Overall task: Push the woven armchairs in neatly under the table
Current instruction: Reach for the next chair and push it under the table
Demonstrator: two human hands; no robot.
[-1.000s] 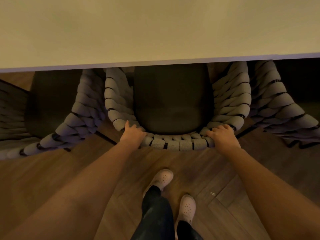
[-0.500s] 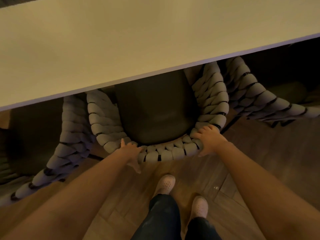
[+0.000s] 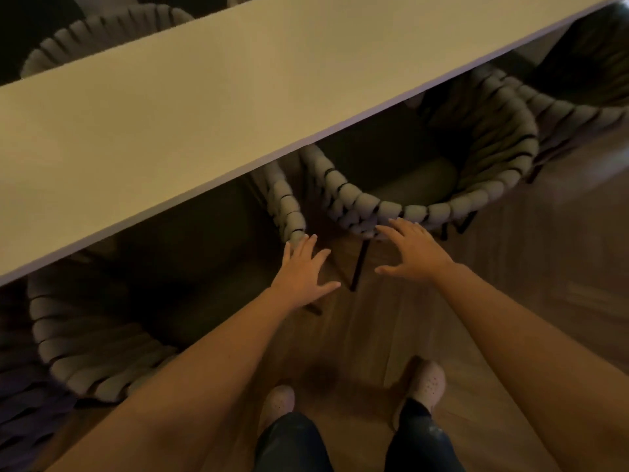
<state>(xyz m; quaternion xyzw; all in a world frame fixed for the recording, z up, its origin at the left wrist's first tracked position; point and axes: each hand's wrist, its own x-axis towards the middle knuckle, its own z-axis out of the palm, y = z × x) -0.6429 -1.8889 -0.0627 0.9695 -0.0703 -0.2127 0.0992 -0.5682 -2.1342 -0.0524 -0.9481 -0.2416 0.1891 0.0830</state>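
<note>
Before the table [image 3: 204,114], the left hand [image 3: 303,267] and right hand [image 3: 413,253] are hanging open, gripping nothing, near the left armchair [image 3: 102,352] and right armchair [image 3: 425,209], both sitting partly under the table.

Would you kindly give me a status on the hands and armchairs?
Left hand open, right hand open, neither gripping. Middle armchair partly under table. Left armchair close beside, sticking out further.

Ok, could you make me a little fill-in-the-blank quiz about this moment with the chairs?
1. The left hand and right hand, both open, hold ____.
2. The armchair nearest the right hand sits partly ____ the table.
3. The floor is made of ____.
Missing words: nothing; under; wood.
</note>
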